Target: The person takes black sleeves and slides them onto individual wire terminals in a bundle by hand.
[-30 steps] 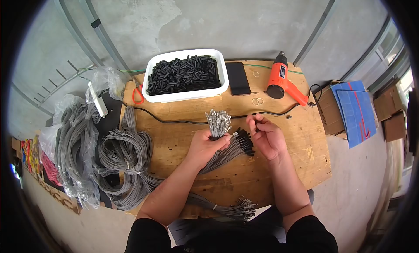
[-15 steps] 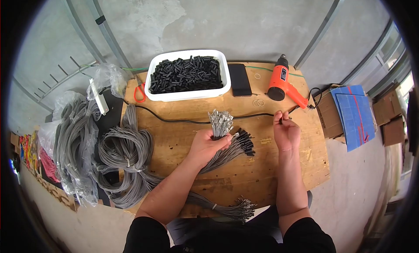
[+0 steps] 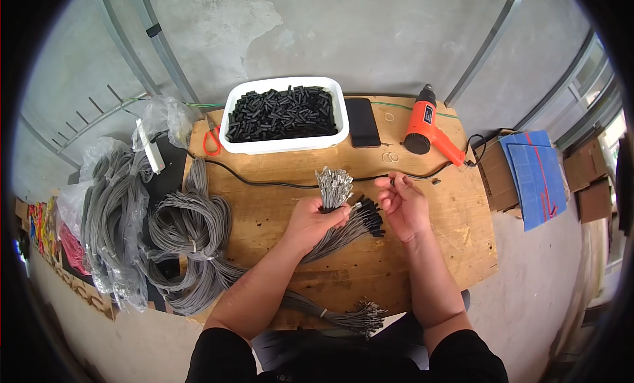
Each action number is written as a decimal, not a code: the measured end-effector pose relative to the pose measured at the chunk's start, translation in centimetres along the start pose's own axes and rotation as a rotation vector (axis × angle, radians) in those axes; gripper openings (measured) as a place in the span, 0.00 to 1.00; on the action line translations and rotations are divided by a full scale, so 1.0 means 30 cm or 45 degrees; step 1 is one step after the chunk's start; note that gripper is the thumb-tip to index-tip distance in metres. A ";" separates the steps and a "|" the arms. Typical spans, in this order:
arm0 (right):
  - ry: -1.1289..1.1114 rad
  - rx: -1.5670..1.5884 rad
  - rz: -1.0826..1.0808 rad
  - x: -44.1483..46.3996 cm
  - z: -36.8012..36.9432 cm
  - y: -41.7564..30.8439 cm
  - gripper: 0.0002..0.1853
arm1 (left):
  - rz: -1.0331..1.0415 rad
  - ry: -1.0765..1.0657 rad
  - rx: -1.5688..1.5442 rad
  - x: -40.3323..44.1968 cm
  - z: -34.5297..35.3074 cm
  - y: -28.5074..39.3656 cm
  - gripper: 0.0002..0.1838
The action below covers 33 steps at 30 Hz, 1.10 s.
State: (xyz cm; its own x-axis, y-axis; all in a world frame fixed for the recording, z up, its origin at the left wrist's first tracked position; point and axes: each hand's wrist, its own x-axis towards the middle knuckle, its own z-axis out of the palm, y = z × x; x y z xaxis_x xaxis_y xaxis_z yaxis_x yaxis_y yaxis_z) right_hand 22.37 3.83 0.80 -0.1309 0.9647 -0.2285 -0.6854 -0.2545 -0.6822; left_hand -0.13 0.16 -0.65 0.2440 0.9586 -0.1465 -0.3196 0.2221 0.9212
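My left hand [image 3: 316, 219] is closed around a bundle of thin grey cables [image 3: 335, 188], their bare metal terminals pointing up and away from me. Beneath and beside it lie more grey cables [image 3: 330, 241] with black sleeves [image 3: 370, 218] on their ends. To the right, my right hand [image 3: 404, 208] is raised with curled fingers, and a small dark piece [image 3: 392, 180], seemingly a black tube, shows at its fingertips. A loose black tube [image 3: 436, 181] lies on the table just right of that hand.
A white tub [image 3: 284, 145] of black tubes stands at the back, beside a phone [image 3: 364, 122]. An orange heat gun [image 3: 422, 125] rests at the right, its black cord [image 3: 264, 183] crossing the table. Coiled grey cables [image 3: 191, 224] and red-handled scissors [image 3: 212, 142] are leftward. Another cable bundle [image 3: 323, 312] lies near the front edge.
My right hand has moved left toward the cable bundle, uncovering the loose black tube on the table. My left hand and its cables have stayed in place.
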 end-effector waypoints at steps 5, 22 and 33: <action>-0.196 0.006 0.129 -0.020 0.016 -0.003 0.12 | -0.003 0.029 0.000 -0.007 0.015 0.018 0.06; -0.141 -0.345 0.009 -0.057 0.056 0.002 0.12 | 0.009 -0.011 -0.019 -0.005 0.004 0.018 0.05; -0.190 -0.333 0.053 -0.064 0.075 -0.006 0.21 | 0.031 0.004 -0.073 -0.009 0.011 0.028 0.04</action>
State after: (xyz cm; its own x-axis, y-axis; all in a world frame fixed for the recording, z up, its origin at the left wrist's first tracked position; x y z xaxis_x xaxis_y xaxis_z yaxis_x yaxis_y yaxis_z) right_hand 21.13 2.17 2.91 -0.2719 0.9475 -0.1684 -0.4722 -0.2838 -0.8345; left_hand -0.15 0.03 0.28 0.2325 0.9644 -0.1259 -0.3774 0.2088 0.9022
